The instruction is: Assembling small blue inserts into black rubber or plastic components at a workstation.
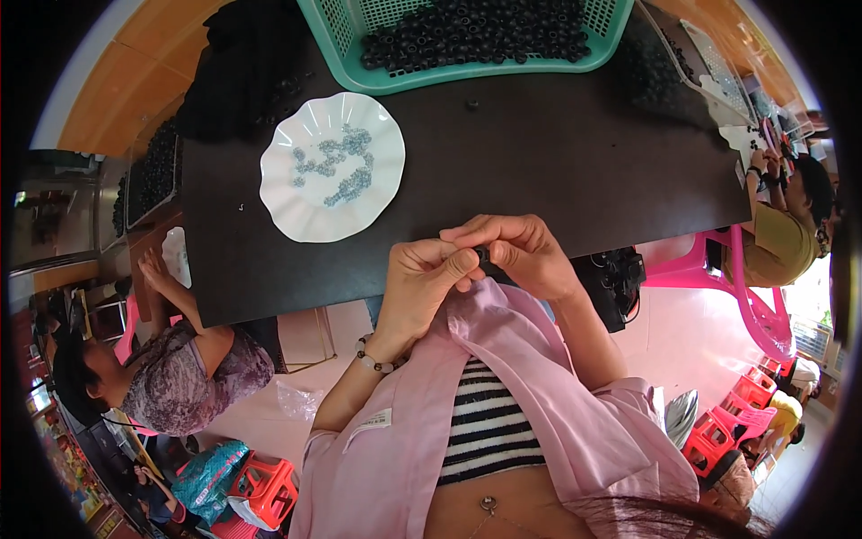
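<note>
Close to the table's near edge, my left hand (426,277) and my right hand (532,255) meet with bent fingers. Between their fingertips is a small black part (485,255), mostly covered, like the black ring-shaped pieces (476,34) in the green basket (386,83). Both hands pinch it. Beyond and left of them, a white wavy-rimmed plate (280,199) bears many tiny translucent bluish pieces (352,184). One loose black piece (471,105) lies on the dark table (575,171), just on the near side of the basket.
Black cloth or bag (235,67) lies at the far left, with a few loose black pieces beside it. A clear bin (709,85) stands far right. Co-workers sit left (184,368) and right (783,235). A pink chair (750,287) and a black bag (612,287) are right of me.
</note>
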### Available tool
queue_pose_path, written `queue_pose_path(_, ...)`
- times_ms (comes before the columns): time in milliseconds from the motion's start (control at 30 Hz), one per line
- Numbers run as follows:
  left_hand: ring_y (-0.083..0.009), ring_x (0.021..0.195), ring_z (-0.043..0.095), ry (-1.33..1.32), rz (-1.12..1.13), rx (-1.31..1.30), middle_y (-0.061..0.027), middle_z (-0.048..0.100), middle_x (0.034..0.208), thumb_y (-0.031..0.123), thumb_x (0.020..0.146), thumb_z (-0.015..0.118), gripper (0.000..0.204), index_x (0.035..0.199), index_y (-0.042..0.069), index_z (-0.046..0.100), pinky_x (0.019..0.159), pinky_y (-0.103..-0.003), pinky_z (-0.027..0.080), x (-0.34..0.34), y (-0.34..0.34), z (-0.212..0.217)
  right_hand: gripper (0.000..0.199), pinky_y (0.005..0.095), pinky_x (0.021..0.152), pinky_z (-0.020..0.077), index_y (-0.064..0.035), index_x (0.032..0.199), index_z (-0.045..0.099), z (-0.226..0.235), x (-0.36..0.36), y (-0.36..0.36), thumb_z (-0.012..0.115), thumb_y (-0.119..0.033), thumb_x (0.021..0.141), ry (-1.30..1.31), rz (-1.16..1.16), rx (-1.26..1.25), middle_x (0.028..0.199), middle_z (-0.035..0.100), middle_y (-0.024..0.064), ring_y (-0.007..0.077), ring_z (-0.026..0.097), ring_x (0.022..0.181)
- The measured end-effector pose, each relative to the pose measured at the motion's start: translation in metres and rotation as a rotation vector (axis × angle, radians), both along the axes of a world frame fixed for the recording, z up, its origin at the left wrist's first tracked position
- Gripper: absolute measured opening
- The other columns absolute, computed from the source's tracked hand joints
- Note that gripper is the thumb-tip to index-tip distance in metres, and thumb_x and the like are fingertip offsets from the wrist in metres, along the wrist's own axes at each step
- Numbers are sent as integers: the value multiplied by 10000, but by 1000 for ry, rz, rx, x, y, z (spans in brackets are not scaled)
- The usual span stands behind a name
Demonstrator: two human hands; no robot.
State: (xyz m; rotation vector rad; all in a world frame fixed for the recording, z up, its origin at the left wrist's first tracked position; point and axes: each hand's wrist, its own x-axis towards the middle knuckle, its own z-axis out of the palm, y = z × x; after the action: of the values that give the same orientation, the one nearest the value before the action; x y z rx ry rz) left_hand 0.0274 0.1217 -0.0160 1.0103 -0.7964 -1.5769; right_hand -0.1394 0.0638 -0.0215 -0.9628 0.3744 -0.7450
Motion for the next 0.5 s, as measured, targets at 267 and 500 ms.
queue_pose_path(267, -84, 580, 559, -103, 10, 27, -74, 664, 685, 213, 859, 689, 207, 799, 15, 701, 557, -219, 458, -2, -6, -4, 288, 312, 905, 455, 9, 1057, 655, 3, -1, -2, 600, -236, 917, 111, -47, -32, 1138, 629, 140, 172, 597, 976)
queue_pose_path(500, -76, 592, 531, 291, 63, 164, -23, 634, 714, 269, 912, 618, 256, 847, 31, 682, 584, -218, 447, -6, -16, -14, 347, 301, 903, 452, 8, 1162, 602, -8, 5, -7, 582, -251, 932, 81, -93, 41, 1115, 633, 106, 143, 592, 950)
